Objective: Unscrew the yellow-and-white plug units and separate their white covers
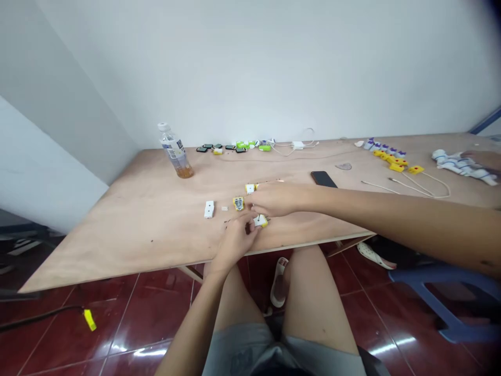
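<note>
Left hand (235,243), right hand (274,199) just apart over white-yellow pieces (260,221), grip unclear; bottle label (172,150) unreadable.

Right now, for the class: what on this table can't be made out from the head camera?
- Yellow-and-white piece: partly hidden by the left hand and right hand, so any grip is unclear.
- Far row of black and green pieces: too small to identify.
- Plastic bottle's label: too small to read.
- Co-worker's hand: cut off by the right edge.

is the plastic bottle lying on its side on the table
No, the plastic bottle stands on its base on the plywood table, near the back edge, with amber liquid at its bottom.
</note>
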Motion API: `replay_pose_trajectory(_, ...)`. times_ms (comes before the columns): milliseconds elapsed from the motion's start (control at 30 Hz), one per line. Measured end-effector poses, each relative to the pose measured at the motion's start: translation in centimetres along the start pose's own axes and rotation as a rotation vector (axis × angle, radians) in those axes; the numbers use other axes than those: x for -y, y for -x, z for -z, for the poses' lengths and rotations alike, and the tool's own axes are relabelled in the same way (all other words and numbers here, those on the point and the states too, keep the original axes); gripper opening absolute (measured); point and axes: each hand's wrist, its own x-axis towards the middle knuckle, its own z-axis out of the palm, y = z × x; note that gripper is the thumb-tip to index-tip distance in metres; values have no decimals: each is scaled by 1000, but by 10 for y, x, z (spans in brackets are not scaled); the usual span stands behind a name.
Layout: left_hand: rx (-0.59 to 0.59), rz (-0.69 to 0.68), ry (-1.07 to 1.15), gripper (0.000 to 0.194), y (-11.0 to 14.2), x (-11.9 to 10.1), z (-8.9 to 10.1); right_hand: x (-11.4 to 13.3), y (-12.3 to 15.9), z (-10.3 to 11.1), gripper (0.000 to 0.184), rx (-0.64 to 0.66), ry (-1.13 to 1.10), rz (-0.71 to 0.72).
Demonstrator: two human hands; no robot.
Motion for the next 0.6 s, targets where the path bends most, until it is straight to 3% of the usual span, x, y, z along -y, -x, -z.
replay_pose_trajectory(300,30,17,-19,9,1,-2,2,3,3,3,22,31,46,2)
replay_pose_trajectory(500,4,7,-3,25,0,2,0,2,5,3,28,17,26,22)
replay_pose_trajectory(600,17,6,9,28,0,2,-1,-1,4,3,23,41,17,-4)
